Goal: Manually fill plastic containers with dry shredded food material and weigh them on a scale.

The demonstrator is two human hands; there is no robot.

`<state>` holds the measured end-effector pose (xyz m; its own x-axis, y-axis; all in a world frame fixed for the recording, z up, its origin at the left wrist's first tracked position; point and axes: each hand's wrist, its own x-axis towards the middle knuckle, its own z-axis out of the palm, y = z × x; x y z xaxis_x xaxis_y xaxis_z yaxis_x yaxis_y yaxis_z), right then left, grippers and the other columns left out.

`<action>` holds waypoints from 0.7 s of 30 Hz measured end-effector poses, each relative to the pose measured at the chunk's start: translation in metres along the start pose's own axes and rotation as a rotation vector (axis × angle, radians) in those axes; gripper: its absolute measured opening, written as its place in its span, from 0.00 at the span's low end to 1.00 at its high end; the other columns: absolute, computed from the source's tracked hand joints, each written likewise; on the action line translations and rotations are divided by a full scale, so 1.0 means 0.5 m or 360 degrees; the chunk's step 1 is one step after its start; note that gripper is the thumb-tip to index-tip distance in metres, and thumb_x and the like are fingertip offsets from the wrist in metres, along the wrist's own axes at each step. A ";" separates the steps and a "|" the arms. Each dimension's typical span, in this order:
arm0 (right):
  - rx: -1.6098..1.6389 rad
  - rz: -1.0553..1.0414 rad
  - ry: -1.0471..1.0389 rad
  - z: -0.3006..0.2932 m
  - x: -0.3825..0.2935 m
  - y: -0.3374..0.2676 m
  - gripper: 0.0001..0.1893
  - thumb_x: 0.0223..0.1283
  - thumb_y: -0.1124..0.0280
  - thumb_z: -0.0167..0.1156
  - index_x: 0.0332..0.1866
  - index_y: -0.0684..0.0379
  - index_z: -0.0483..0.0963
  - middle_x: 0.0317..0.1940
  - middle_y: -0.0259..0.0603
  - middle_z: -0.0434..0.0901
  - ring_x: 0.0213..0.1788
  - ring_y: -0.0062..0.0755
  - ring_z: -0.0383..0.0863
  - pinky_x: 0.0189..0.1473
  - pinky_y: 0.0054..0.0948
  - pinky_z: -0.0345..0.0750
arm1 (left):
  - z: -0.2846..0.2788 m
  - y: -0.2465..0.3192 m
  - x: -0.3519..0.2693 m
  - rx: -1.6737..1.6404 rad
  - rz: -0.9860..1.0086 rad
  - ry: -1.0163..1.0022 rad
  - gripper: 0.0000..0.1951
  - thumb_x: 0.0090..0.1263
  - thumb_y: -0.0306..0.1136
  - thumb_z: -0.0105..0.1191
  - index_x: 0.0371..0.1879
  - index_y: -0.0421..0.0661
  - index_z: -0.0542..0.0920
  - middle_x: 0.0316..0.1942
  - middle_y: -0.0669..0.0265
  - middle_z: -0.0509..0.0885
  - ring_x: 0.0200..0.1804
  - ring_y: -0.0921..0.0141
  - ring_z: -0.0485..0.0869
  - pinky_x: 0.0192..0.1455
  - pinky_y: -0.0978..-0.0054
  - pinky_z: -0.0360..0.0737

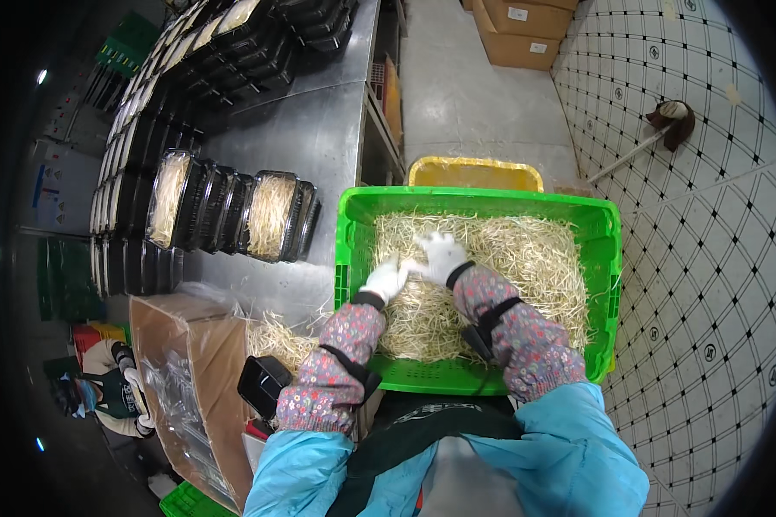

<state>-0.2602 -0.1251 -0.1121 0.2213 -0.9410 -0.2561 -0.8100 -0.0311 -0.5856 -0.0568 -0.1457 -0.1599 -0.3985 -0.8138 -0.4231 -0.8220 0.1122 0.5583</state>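
Before me a green plastic crate (478,382) holds a wide bed of pale bean sprouts (524,271). Both my hands wear white gloves and are over the sprouts, close beside each other. My left hand (387,280) is at the left part of the bed, its fingers pointing towards the right hand; whether it grips any sprouts is hidden. Slightly farther forward, my right hand (441,256) has its fingers spread on or just above the sprouts, somewhat blurred. Floral sleeve covers and dark straps wrap my forearms.
Black plastic trays of sprouts (271,216) stand in rows on the steel table (284,136) at left. Loose sprouts (278,339) and a black tray (265,384) lie near my left forearm. A cardboard box (213,362) with clear plastic stands beside them. Another person (113,381) is beyond it.
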 end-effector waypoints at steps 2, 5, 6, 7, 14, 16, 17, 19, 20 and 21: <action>-0.0178 -0.0305 -0.0136 0.003 -0.095 -0.023 0.50 0.51 0.33 0.62 0.74 0.56 0.61 0.67 0.54 0.69 0.70 0.56 0.65 0.68 0.52 0.66 | -0.026 0.086 -0.121 0.0161 -0.0034 -0.0202 0.43 0.70 0.64 0.47 0.67 0.32 0.65 0.53 0.37 0.78 0.57 0.45 0.78 0.63 0.57 0.74; -0.0429 -0.0553 -0.0478 0.000 -0.233 -0.038 0.53 0.47 0.39 0.68 0.78 0.49 0.54 0.74 0.50 0.59 0.75 0.57 0.57 0.66 0.59 0.65 | -0.010 0.083 -0.272 0.0525 0.0183 -0.0321 0.64 0.48 0.61 0.71 0.76 0.35 0.46 0.72 0.41 0.58 0.71 0.44 0.63 0.68 0.50 0.69; -0.0551 -0.0578 -0.0472 0.010 -0.258 -0.037 0.52 0.48 0.42 0.69 0.79 0.47 0.52 0.75 0.50 0.57 0.75 0.59 0.55 0.65 0.61 0.65 | 0.006 0.078 -0.295 0.0651 0.0189 -0.0351 0.66 0.46 0.58 0.73 0.76 0.37 0.44 0.74 0.43 0.54 0.72 0.43 0.61 0.69 0.48 0.68; -0.0675 -0.0601 -0.0456 0.016 -0.276 -0.036 0.52 0.49 0.46 0.69 0.79 0.45 0.49 0.76 0.50 0.55 0.76 0.60 0.54 0.65 0.62 0.65 | 0.010 0.085 -0.302 0.0783 0.0201 -0.0376 0.68 0.43 0.56 0.76 0.77 0.39 0.43 0.77 0.44 0.50 0.73 0.42 0.58 0.70 0.45 0.67; -0.0494 -0.0482 -0.0021 0.037 -0.197 -0.011 0.49 0.51 0.72 0.63 0.80 0.45 0.48 0.72 0.53 0.60 0.71 0.58 0.63 0.55 0.55 0.74 | 0.037 0.085 -0.205 0.0701 0.0057 -0.0041 0.60 0.47 0.38 0.73 0.78 0.44 0.46 0.73 0.45 0.60 0.63 0.44 0.72 0.58 0.52 0.78; -0.0336 -0.0400 -0.0041 0.022 -0.175 -0.004 0.46 0.51 0.73 0.63 0.78 0.47 0.51 0.64 0.52 0.67 0.64 0.55 0.70 0.51 0.49 0.78 | 0.032 0.063 -0.181 0.0393 -0.0063 -0.0027 0.49 0.50 0.35 0.70 0.73 0.44 0.56 0.65 0.45 0.69 0.59 0.46 0.76 0.57 0.54 0.79; -0.0281 -0.0353 -0.0066 0.013 -0.169 0.004 0.44 0.52 0.73 0.63 0.77 0.48 0.54 0.59 0.51 0.71 0.60 0.53 0.73 0.50 0.47 0.78 | 0.033 0.054 -0.173 0.0238 -0.0122 -0.0022 0.44 0.51 0.34 0.68 0.71 0.44 0.61 0.61 0.44 0.73 0.57 0.46 0.78 0.56 0.55 0.79; -0.0169 -0.0261 -0.0123 -0.011 -0.158 0.017 0.40 0.53 0.74 0.63 0.74 0.50 0.59 0.48 0.50 0.79 0.52 0.50 0.80 0.46 0.44 0.80 | 0.007 0.088 -0.191 0.0258 -0.0072 -0.0041 0.27 0.54 0.34 0.66 0.54 0.44 0.73 0.49 0.47 0.81 0.50 0.49 0.82 0.53 0.57 0.79; -0.0248 -0.0224 -0.0158 -0.035 -0.160 0.024 0.34 0.54 0.74 0.62 0.70 0.51 0.64 0.42 0.50 0.81 0.48 0.51 0.81 0.47 0.45 0.80 | -0.017 0.113 -0.207 0.0276 -0.0060 -0.0129 0.25 0.54 0.33 0.66 0.51 0.44 0.74 0.48 0.48 0.82 0.50 0.49 0.82 0.52 0.57 0.79; -0.0256 -0.0175 -0.0113 -0.057 -0.158 0.040 0.33 0.53 0.74 0.62 0.68 0.51 0.66 0.42 0.50 0.81 0.48 0.51 0.82 0.47 0.44 0.80 | -0.036 0.131 -0.222 0.0293 -0.0047 -0.0209 0.22 0.54 0.33 0.65 0.48 0.44 0.75 0.47 0.48 0.82 0.49 0.50 0.82 0.52 0.57 0.80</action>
<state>-0.3095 -0.0612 -0.0817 0.3467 -0.9028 -0.2543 -0.8536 -0.1913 -0.4845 -0.0593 -0.0581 -0.0634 -0.4128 -0.7383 -0.5334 -0.8897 0.2015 0.4095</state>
